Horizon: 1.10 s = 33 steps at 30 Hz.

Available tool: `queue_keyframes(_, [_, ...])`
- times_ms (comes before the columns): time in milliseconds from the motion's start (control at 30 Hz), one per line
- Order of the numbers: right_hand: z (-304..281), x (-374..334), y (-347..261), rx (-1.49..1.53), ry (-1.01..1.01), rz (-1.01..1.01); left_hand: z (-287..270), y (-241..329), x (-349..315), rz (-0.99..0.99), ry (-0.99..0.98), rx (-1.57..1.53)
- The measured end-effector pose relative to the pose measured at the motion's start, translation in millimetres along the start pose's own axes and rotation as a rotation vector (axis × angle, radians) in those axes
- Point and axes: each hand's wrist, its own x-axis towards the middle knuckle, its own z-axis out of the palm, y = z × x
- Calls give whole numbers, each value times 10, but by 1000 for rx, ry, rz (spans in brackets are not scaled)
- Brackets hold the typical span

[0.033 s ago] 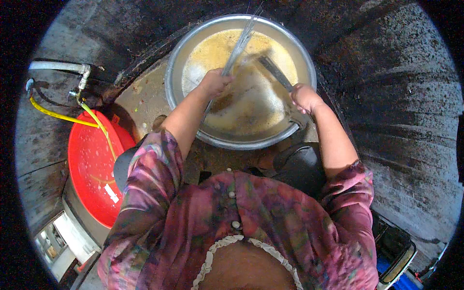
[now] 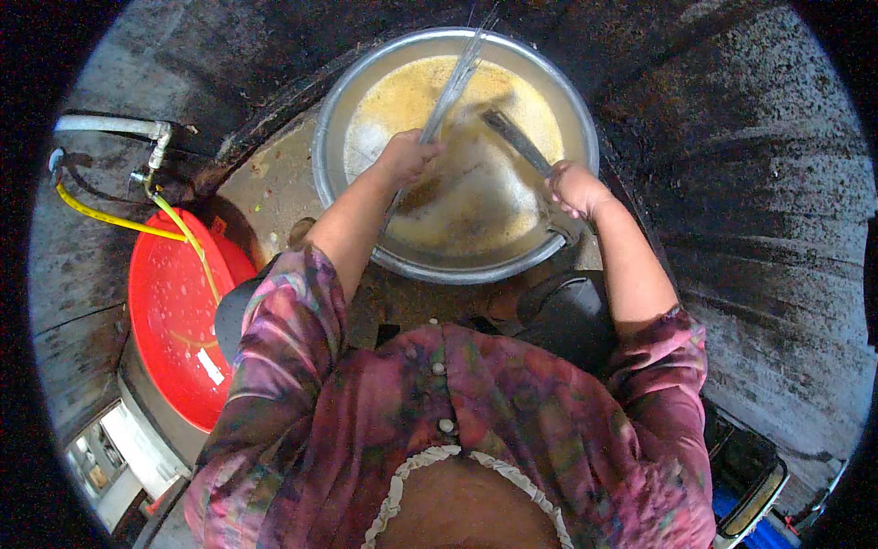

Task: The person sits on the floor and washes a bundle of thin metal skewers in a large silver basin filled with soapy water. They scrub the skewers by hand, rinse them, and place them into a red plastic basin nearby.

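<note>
A large round metal basin (image 2: 322, 151) stands before me, holding cloudy, foamy liquid of yellowish and white patches. My left hand (image 2: 407, 159) is closed around a bundle of long thin grey skewers (image 2: 452, 87), slanting over the basin with their tips past its far rim. My right hand (image 2: 578, 188) grips a narrow, flat, dark tool like a long-handled brush (image 2: 518, 138). Its far end points up and left above the liquid, apart from the skewers. Its exact kind is unclear.
A red plastic basin (image 2: 151, 311) tilts at the left, with a yellow hose (image 2: 110, 217) leading to it from a white pipe (image 2: 105, 125). Dark stained walls (image 2: 768, 183) close in on the right and far side. My knees flank the metal basin.
The dark tool in my right hand has tilted slightly, its far end shifting a little to the left and nearer. My left hand and the skewers have hardly moved.
</note>
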Motion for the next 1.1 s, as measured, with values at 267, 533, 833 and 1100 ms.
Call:
queue_keyframes(267, [358,-258,-276,110,-82,-108,61,2,-47,36,-2,-140])
queue_keyframes(533, [738,9,-337,147,32,-286,365,164,-63,74,-61,-239])
queue_keyframes(833, [1143,211,-405,143,381,-375,591,310,223,171,-96,-319])
queue_keyframes(1100, [1078,414,-286,151,348,-414,620,390,216,215,-201,-476])
